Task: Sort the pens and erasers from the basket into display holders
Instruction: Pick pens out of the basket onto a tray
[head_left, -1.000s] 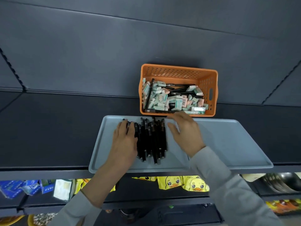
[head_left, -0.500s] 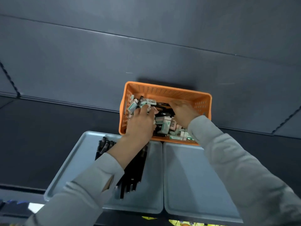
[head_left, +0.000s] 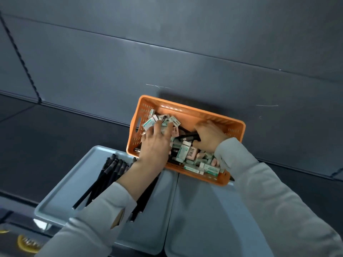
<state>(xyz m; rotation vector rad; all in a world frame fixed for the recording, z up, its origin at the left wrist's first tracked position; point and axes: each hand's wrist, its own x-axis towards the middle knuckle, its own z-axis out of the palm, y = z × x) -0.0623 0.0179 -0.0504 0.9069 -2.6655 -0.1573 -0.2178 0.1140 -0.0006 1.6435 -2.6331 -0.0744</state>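
In the orange perforated plastic basket (head_left: 194, 113) at your twelve o'clock, your left hand (head_left: 157, 143) lies spread flat on the small paper-sleeved erasers (head_left: 182, 151) while your right hand (head_left: 209, 139) curls round slim black plastic pens (head_left: 187, 137), which look light, stiff and slick, so grip them mid-barrel as a bundle.

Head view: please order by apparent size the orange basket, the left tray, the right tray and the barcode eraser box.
1. The left tray and the right tray: they look alike, and both are partly hidden and cut off, so I do not rank them.
2. The orange basket.
3. The barcode eraser box, clearly the smallest.
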